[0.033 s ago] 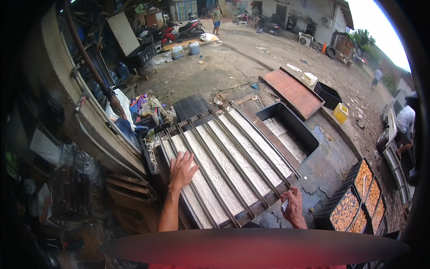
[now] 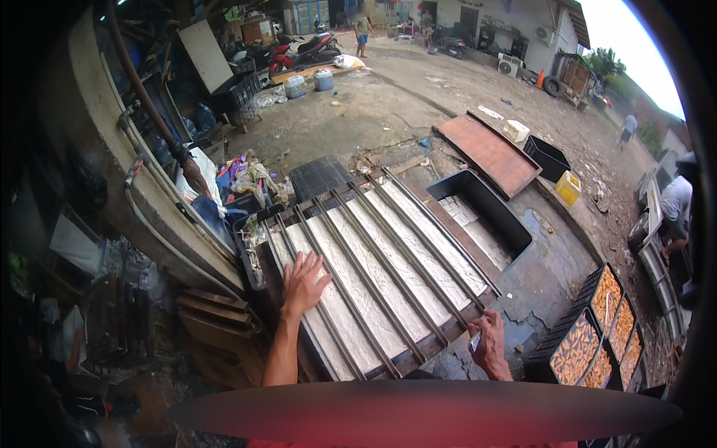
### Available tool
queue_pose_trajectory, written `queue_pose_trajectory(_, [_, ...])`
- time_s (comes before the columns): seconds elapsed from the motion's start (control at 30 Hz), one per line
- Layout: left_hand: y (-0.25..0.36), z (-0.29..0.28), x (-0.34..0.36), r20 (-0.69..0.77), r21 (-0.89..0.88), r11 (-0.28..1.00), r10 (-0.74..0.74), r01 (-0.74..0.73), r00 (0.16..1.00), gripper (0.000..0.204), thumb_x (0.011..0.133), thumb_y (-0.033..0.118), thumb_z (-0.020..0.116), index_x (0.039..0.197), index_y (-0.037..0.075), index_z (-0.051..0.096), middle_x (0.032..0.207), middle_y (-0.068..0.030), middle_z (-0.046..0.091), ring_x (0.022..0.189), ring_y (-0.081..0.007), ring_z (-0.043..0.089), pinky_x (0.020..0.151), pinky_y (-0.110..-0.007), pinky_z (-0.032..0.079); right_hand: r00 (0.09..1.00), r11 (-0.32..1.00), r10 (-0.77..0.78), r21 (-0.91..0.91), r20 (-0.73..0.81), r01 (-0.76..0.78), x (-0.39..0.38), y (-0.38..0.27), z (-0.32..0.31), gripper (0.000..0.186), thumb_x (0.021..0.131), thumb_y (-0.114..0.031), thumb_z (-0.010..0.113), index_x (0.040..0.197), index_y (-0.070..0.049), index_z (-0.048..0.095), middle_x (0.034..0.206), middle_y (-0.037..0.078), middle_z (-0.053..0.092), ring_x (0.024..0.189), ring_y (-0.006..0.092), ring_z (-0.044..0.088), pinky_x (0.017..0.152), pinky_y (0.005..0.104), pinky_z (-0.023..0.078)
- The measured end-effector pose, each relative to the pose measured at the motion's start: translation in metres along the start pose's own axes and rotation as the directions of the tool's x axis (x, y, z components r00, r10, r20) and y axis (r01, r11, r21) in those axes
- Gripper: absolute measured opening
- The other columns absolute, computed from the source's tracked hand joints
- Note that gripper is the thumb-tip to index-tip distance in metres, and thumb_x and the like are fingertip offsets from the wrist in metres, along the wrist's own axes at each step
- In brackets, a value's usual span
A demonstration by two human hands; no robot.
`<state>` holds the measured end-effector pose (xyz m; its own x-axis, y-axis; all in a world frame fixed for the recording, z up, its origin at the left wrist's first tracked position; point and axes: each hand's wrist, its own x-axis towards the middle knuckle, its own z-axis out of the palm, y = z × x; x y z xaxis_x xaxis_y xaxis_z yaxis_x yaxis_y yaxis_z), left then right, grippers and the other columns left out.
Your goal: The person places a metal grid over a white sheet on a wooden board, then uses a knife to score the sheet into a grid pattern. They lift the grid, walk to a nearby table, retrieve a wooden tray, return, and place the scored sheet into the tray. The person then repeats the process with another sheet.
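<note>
A broad white slab (image 2: 399,250), resembling tofu, lies in a dark frame in front of me. Several long metal bars (image 2: 369,280) run across it side by side. My left hand (image 2: 302,282) rests flat with its fingers spread on the slab's left part, by the bars there. Beyond the slab's near right corner, my right hand (image 2: 489,340) is curled. A small pale, shiny bit shows at its fingers; the thing itself is too hidden to name. It stays close to the bars' near ends.
Right of the slab sits a black crate (image 2: 515,224) with white blocks inside. A reddish-brown board (image 2: 489,153) lies behind it. Black crates of orange-brown pieces (image 2: 575,351) stand at the near right. A pipe (image 2: 153,224) runs along the left wall. A person (image 2: 676,205) bends at the far right.
</note>
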<state>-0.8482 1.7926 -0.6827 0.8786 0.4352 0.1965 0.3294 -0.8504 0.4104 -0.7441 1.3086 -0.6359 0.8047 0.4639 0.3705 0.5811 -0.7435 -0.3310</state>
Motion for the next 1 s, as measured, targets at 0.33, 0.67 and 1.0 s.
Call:
queue_pose_trajectory(0.33, [0.001, -0.002, 0.000, 0.001, -0.001, 1.000, 0.010, -0.010, 1.000, 0.067, 0.101, 0.053, 0.056, 0.154, 0.014, 0.051, 0.165, -0.0104, 0.040, 0.157, -0.0349, 0.025, 0.126, -0.058, 0.015, 0.998, 0.999, 0.049, 0.006, 0.031, -0.049, -0.001, -0.005, -0.004, 0.018, 0.091, -0.017, 0.074, 0.102, -0.003, 0.069, 0.132, 0.022, 0.055, 0.111, 0.0404, 0.058, 0.094, 0.0517, 0.046])
queue_pose_trajectory(0.67, [0.000, -0.003, 0.000, 0.010, -0.006, 1.000, 0.013, -0.013, 1.000, 0.067, 0.101, 0.054, 0.056, 0.155, 0.014, 0.050, 0.165, -0.0109, 0.040, 0.157, -0.0351, 0.025, 0.126, -0.057, 0.015, 0.998, 0.999, 0.032, -0.017, 0.052, -0.031, 0.001, -0.008, -0.007, 0.018, 0.092, -0.014, 0.072, 0.104, -0.002, 0.068, 0.132, 0.024, 0.054, 0.112, 0.0422, 0.058, 0.095, 0.0512, 0.047])
queue_pose_trajectory(1.0, [-0.003, 0.001, 0.002, 0.002, 0.002, 1.000, 0.022, -0.022, 1.000, 0.068, 0.100, 0.055, 0.057, 0.154, 0.014, 0.050, 0.164, -0.0106, 0.041, 0.156, -0.0352, 0.026, 0.126, -0.058, 0.015, 0.998, 1.000, -0.027, -0.001, 0.053, 0.027, -0.019, -0.009, -0.008, 0.031, 0.093, -0.015, 0.071, 0.121, -0.005, 0.065, 0.123, 0.022, 0.058, 0.110, 0.0403, 0.057, 0.096, 0.0494, 0.045])
